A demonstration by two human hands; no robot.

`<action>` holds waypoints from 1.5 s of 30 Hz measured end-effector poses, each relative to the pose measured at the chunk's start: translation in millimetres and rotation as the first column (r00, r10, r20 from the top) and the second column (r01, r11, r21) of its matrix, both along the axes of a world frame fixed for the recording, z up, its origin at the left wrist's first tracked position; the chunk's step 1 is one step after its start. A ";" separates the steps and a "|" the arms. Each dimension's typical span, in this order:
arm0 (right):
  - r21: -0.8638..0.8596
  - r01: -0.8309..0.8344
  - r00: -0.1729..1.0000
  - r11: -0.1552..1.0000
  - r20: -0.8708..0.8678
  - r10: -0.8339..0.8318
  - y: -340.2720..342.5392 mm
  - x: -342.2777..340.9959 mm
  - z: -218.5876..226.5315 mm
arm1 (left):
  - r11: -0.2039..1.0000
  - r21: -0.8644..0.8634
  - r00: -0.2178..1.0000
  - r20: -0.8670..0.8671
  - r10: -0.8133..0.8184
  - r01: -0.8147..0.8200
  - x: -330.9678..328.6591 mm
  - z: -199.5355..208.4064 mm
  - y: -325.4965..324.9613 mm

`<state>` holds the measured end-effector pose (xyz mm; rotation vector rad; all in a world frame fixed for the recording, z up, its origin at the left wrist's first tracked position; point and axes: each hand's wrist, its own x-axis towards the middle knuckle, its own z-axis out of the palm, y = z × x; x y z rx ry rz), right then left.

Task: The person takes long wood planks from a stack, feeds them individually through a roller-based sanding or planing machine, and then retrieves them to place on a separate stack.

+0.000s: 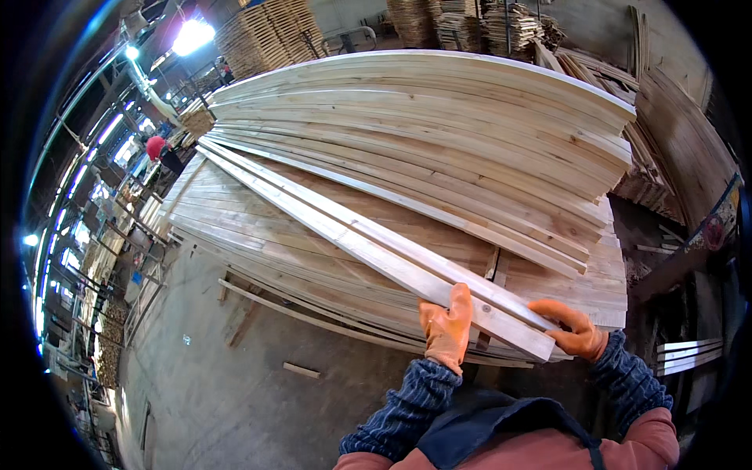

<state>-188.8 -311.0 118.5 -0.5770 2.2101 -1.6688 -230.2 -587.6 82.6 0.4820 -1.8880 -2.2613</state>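
Two long pale planks lie side by side, slanting from the far left toward me: a nearer plank [376, 257] and a farther plank [356, 222]. My left hand [447, 325], in an orange glove, grips the near edge of the nearer plank, thumb on top; the fingers beneath are hidden. At the planks' close end, my right hand [573, 329], also gloved in orange, is closed around the farther plank's edge. Underneath is a broad stack of boards [266, 219]. Beyond the two planks rises a stepped pile of boards [423, 133].
A thin wood strip [301, 370] lies on the concrete floor [251, 407] at left. Short pale battens [689, 356] sit at far right, near a large leaning panel [681, 133]. Stacked timber [270, 35] stands behind. A person in a red head covering [156, 147] is far left.
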 end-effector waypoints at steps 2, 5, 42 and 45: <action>0.094 0.029 0.999 0.995 -0.040 -0.025 -3.8 4.7 6.7 | 0.978 -0.095 0.980 0.060 0.191 -0.185 -0.5 -4.8 3.1; 0.129 0.081 0.996 0.988 -0.058 -0.074 -12.6 6.7 10.7 | 0.913 -0.309 0.961 -0.015 0.276 -0.267 -3.5 -7.5 -2.1; 0.634 0.035 0.891 0.773 -0.370 0.263 -264.5 -171.5 30.4 | 0.849 -0.490 0.941 -0.336 0.024 -0.197 -6.9 -43.7 -59.9; 0.712 0.132 0.895 0.690 -0.385 0.225 -332.7 -192.8 32.6 | 0.820 -0.535 0.938 -0.347 0.005 -0.202 19.6 -69.0 -65.5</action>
